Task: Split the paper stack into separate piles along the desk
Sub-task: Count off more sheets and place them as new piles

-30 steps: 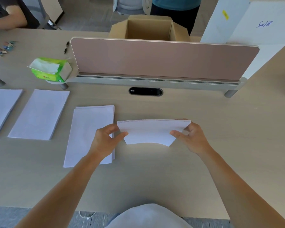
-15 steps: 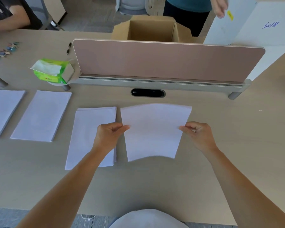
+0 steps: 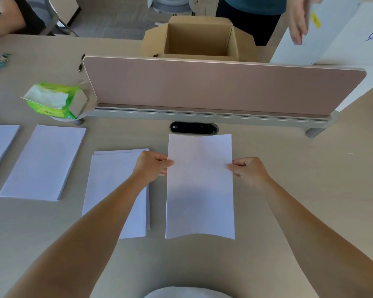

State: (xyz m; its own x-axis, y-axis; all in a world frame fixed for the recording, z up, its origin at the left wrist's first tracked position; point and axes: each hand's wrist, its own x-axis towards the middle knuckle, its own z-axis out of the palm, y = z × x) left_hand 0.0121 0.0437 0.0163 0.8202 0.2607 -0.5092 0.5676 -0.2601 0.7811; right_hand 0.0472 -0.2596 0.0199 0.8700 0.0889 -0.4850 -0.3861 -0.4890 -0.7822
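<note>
The tabletop (image 3: 310,190) is showing a pale, matt, smooth wood-look laminate. The divider (image 3: 224,87) is looking like matt pinkish board, sitting in a grey metal rail (image 3: 202,116). In front of the divider, the port (image 3: 193,127) is gleaming as glossy black plastic, and the sheets (image 3: 199,190) and piles (image 3: 114,186) are reading as smooth, matt white paper. Behind the divider, the box (image 3: 198,39) is showing raw brown cardboard. At the divider's left end, the tissue pack (image 3: 58,104) is shining in glossy green plastic.

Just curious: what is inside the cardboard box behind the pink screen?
The cardboard box stands open; only bare brown inner walls show. The pink screen hides its lower part, so its bottom cannot be seen.
</note>
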